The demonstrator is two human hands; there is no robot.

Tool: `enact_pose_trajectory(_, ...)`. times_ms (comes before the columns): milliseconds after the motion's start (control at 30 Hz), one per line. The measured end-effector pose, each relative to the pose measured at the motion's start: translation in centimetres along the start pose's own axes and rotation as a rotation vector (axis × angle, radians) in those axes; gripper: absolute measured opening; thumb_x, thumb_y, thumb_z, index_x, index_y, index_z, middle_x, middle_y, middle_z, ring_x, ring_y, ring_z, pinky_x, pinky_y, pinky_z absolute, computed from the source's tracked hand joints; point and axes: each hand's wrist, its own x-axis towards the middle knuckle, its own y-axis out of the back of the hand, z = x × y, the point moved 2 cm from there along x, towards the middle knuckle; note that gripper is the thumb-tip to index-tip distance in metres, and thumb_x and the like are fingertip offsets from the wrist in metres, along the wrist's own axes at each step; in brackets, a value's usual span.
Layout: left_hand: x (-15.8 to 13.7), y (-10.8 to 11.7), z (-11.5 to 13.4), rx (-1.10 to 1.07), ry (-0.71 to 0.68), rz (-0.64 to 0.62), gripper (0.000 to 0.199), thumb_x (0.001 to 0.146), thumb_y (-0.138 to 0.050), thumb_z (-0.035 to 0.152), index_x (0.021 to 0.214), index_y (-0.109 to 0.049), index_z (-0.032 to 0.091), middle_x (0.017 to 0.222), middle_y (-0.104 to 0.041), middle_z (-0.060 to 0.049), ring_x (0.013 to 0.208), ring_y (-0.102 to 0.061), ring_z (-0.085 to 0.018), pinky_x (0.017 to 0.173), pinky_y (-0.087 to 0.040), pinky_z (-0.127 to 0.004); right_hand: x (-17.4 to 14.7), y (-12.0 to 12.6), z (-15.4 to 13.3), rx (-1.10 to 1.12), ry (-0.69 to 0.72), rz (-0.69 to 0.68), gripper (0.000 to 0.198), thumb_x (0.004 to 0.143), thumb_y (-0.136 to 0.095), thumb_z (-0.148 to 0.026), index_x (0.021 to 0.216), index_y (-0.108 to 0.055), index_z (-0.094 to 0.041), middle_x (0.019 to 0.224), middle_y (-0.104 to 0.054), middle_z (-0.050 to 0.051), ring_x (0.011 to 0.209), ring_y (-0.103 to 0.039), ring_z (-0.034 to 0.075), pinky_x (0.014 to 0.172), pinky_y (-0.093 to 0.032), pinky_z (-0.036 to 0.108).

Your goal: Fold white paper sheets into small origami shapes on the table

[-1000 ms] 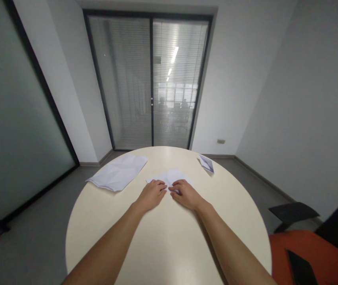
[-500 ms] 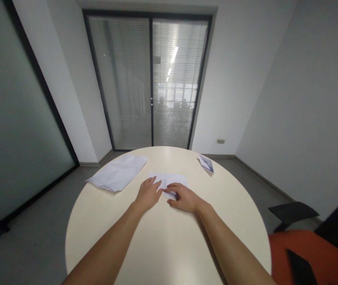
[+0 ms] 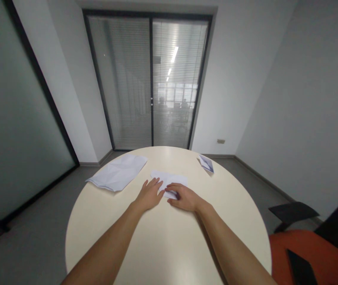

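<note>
A white sheet of paper (image 3: 171,178) lies on the round table in front of me, its near part partly covered by my hands. My left hand (image 3: 149,194) rests over the sheet's left side, fingers spread and lying flat, thumb toward the right. On the right side of the paper is my right hand (image 3: 183,197), fingers bent over the near edge and thumb apart from them. The fingertips of both hands nearly meet at the middle of the near edge. Neither hand visibly grips the sheet.
A larger creased stack of white paper (image 3: 120,172) lies at the left edge of the cream table (image 3: 163,245). A small folded paper (image 3: 206,163) stands near the far right edge. An orange chair (image 3: 314,257) with black armrests is at right; glass doors (image 3: 151,79) are beyond.
My left hand has shifted slightly to the right, and the sheet's far left corner has moved a little. The right hand stays almost still.
</note>
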Motion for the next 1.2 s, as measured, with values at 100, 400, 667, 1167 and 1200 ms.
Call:
enact_pose_trajectory(100,0.0,0.2,0.2,-0.021,-0.031,-0.04,0.05,0.101,-0.036,0.038,0.147,-0.046,0.02,0.158,-0.039,-0.011,0.148,-0.03,-0.027,0.119,-0.023,-0.054,0.0,0.1,-0.1,-0.007,-0.003,0.006,0.048,0.082,-0.068,-0.033,0.128,-0.066,-0.018,0.133,-0.064,0.013,0.123,-0.059,0.027,0.109,-0.043,0.041)
enact_pose_trajectory(400,0.2,0.1,0.0,0.003,-0.042,0.006,0.046,0.101,-0.04,0.037,0.143,-0.053,0.022,0.154,-0.045,-0.01,0.143,-0.038,-0.03,0.118,-0.026,-0.052,-0.2,0.3,-0.1,-0.037,-0.066,-0.012,0.047,0.085,-0.065,-0.036,0.128,-0.067,-0.018,0.135,-0.063,0.013,0.13,-0.054,0.029,0.111,-0.041,0.042)
enact_pose_trajectory(667,0.1,0.9,0.4,-0.14,-0.174,0.115,0.032,0.094,-0.055,0.03,0.121,-0.069,0.021,0.131,-0.066,-0.009,0.124,-0.058,-0.024,0.111,-0.041,-0.04,0.0,1.0,-0.7,-0.005,-0.109,0.014,0.033,0.087,-0.063,-0.036,0.114,-0.073,-0.019,0.118,-0.073,0.01,0.104,-0.067,0.025,0.094,-0.049,0.035)
enact_pose_trajectory(1167,0.1,1.4,0.6,-0.151,-0.19,0.085,0.021,0.096,-0.054,0.025,0.106,-0.072,0.021,0.119,-0.072,-0.009,0.127,-0.057,-0.026,0.109,-0.039,-0.041,-0.5,1.8,-0.3,0.101,-0.132,0.006,0.033,0.09,-0.061,-0.039,0.116,-0.074,-0.023,0.124,-0.07,0.009,0.11,-0.067,0.026,0.098,-0.048,0.038)
enact_pose_trajectory(1200,0.1,1.5,0.6,-0.141,-0.189,0.094,0.022,0.096,-0.054,0.024,0.107,-0.072,0.021,0.117,-0.072,-0.009,0.123,-0.059,-0.026,0.108,-0.039,-0.041,-0.6,1.8,0.0,0.118,-0.147,0.004,0.034,0.089,-0.062,-0.038,0.117,-0.073,-0.023,0.127,-0.069,0.009,0.112,-0.066,0.026,0.1,-0.047,0.038)
